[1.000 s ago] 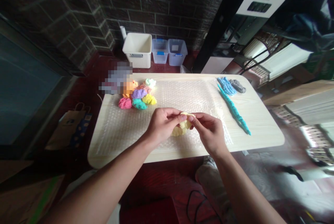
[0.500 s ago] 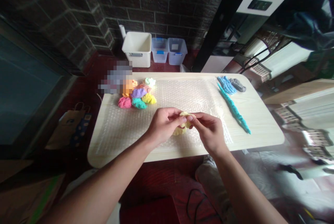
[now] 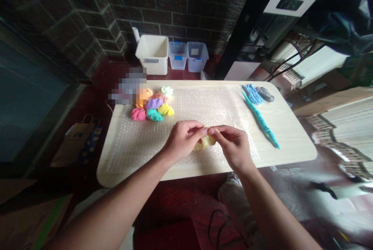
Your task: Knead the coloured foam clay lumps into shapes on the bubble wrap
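Between both hands, over the middle of the bubble wrap (image 3: 201,106), is a lump of pale yellow modelling clay (image 3: 202,144). My left hand (image 3: 183,138) pinches its upper edge from the left, thumb over bent fingers. From the right, my right hand (image 3: 234,143) grips the same edge, and the two thumb tips nearly meet. Part of the clay hangs below the thumbs in uneven folds; the fingers hide the rest. Whether its underside touches the wrap I cannot tell.
Several coloured clay lumps, a purple one (image 3: 154,103) among them, lie at the table's back left. On the right are a long turquoise strip (image 3: 261,121), a blue bundle (image 3: 253,94) and a grey one (image 3: 265,94). Bins (image 3: 153,54) stand behind the table (image 3: 291,141).
The upper edge of the pale yellow clay has been folded down between the thumbs, and less of it shows above them. Both hands stay in nearly the same place.
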A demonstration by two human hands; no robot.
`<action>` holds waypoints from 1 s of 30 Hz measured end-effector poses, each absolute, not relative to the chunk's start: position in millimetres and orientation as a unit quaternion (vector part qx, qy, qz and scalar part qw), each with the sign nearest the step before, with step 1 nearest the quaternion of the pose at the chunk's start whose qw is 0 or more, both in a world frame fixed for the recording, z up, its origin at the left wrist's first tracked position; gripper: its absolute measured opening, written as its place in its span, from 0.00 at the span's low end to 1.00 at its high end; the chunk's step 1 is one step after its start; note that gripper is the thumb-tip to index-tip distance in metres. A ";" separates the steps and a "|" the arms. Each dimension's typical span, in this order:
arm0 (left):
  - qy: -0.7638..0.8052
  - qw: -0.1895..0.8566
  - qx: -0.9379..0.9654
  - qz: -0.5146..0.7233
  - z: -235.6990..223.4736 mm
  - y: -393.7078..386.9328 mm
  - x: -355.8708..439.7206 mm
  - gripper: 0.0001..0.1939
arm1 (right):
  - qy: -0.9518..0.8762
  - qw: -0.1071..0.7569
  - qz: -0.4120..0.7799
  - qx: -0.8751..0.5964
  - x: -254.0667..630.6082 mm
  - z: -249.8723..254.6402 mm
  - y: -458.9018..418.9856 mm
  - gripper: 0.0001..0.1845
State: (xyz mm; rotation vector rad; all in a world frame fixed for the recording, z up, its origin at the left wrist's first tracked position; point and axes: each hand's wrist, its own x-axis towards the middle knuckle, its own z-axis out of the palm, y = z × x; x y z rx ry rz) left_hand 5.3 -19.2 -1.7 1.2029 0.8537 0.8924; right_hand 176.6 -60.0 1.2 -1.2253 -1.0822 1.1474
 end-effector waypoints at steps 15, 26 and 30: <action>0.381 0.710 0.446 0.390 2.9 -18.1 3.4 0.16 | -0.442 0.553 0.485 -0.514 181.4 0.2 -58.7 0.10; 0.370 0.706 0.434 0.420 -0.7 -17.3 3.9 0.17 | -0.417 0.558 0.516 -0.499 184.0 -10.0 -57.8 0.09; 0.359 0.722 0.434 0.402 0.6 -18.3 4.6 0.17 | -0.424 0.563 0.501 -0.502 183.1 -6.4 -58.4 0.09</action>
